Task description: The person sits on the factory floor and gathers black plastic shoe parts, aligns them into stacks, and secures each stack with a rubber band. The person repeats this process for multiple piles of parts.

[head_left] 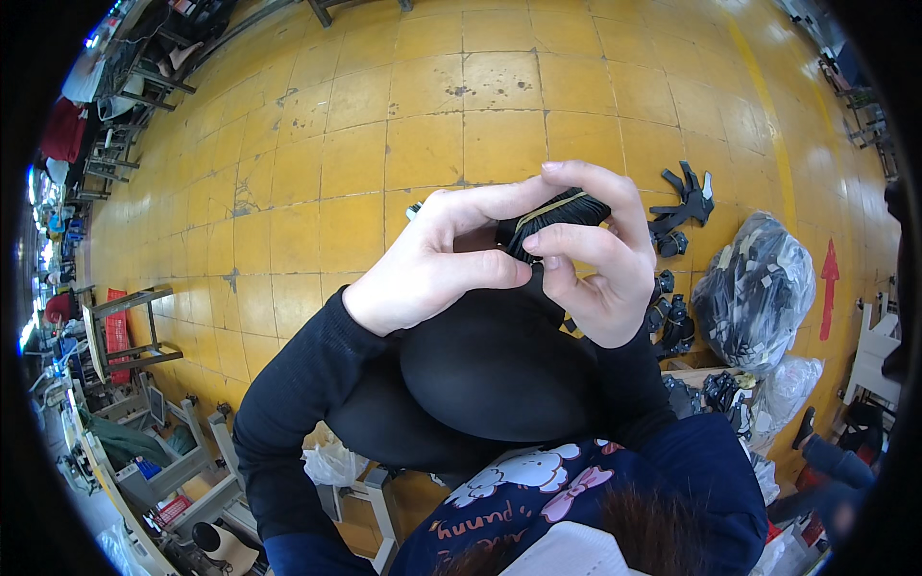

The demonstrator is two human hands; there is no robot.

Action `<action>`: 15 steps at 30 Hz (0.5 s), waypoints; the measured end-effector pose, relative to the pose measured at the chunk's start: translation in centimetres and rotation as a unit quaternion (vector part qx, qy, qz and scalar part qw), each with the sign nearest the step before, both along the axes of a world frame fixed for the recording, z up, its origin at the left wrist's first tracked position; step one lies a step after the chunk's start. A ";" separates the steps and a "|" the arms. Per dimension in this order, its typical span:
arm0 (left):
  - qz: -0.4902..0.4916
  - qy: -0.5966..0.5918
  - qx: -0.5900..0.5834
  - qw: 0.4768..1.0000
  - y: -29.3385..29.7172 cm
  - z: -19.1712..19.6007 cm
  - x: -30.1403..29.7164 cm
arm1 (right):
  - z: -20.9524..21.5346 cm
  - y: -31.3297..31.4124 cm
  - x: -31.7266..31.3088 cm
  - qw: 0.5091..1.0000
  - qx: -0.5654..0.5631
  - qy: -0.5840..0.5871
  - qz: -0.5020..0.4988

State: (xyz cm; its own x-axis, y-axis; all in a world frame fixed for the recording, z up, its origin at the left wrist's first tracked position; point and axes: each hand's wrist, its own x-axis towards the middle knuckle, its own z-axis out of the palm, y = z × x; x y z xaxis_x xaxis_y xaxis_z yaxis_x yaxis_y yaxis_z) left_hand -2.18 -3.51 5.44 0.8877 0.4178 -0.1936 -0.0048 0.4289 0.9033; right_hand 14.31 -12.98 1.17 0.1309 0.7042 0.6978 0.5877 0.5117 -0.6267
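Above my lap, a black, ridged bundle [519, 233] sits between my two hands, with a thin tan rubber band [552, 206] stretched across it. My left hand [437, 252] comes from the left and grips the bundle's near side, its thumb along the lower edge and its index finger reaching over the top. My right hand [612, 254] curls round the right side, fingertips at the band and the bundle. Part of the bundle is hidden behind my fingers, and its exact kind is not plain.
Right of my hands, a black glove [685, 197] and several black bundles [675, 326] lie on the yellow tiled floor [413, 86]. Beyond them stands a full clear plastic bag [756, 293]. A stool [134, 331] is at the left; a person's leg [836, 456] shows at the right.
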 end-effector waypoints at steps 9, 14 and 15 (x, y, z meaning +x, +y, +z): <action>-0.008 0.016 0.018 1.000 0.2 -0.2 0.4 | -0.2 0.3 0.1 1.000 -0.022 0.016 -0.002; -0.012 0.126 0.197 0.972 -0.1 -0.3 0.8 | -1.0 1.1 0.8 0.993 -0.095 0.066 0.038; -0.002 0.103 0.319 0.942 0.0 -1.5 1.1 | -1.7 1.2 0.6 0.979 -0.144 0.131 0.055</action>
State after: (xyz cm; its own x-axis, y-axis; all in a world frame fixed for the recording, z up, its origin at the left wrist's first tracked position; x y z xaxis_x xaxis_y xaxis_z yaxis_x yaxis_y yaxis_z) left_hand -1.11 -3.50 3.89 0.8611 0.5033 -0.0725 0.1987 -0.2017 0.9591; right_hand 14.94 -11.77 -0.51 0.1907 0.8868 0.4210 0.3381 0.3433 -0.8762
